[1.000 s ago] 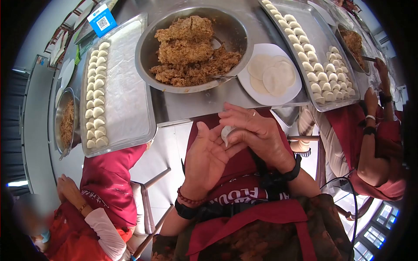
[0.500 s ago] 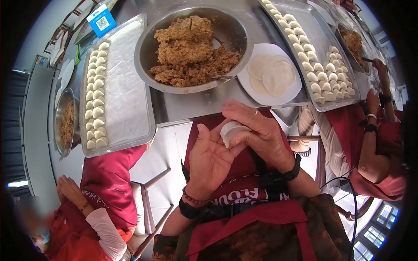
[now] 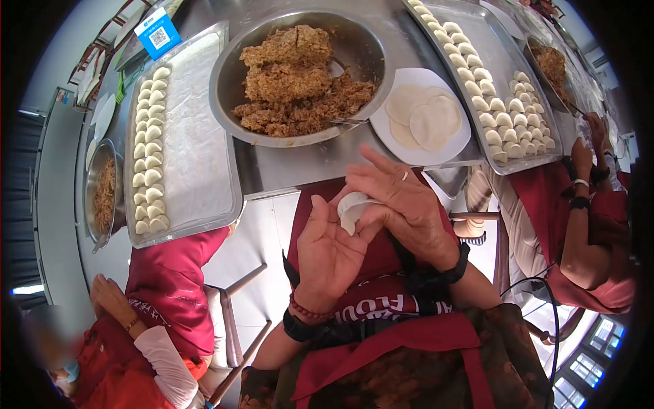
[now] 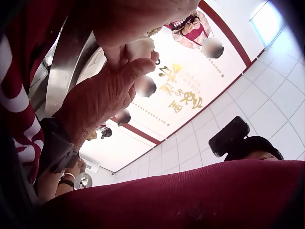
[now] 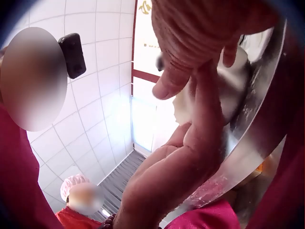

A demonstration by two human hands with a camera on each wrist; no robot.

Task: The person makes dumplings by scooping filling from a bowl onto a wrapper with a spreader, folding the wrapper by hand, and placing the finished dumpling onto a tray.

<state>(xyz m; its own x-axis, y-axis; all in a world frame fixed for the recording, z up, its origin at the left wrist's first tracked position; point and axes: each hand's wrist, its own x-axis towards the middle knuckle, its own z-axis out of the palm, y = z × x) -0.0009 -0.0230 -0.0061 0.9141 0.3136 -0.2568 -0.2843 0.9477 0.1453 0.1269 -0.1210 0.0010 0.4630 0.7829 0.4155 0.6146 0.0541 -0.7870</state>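
Note:
A white dumpling, folded over, sits between my two hands in front of the table edge. My left hand is palm up with its thumb raised, and the dumpling rests on its fingers. From the right, my right hand pinches the dumpling's edge with its thumb, while its upper fingers stretch over the top. In the right wrist view, a pale dough edge shows past the left fingers. The left wrist view has the dumpling partly hidden between both hands.
Ahead stands a large metal bowl of brown filling. Beside it, a white plate holds several round wrappers. Trays of dumplings lie at left and right. A seated person is at left, another at right.
The dumpling has come further into sight between the hands and shifted slightly left. The right hand's upper fingers have lifted and spread. The person on the right has drawn their hands together.

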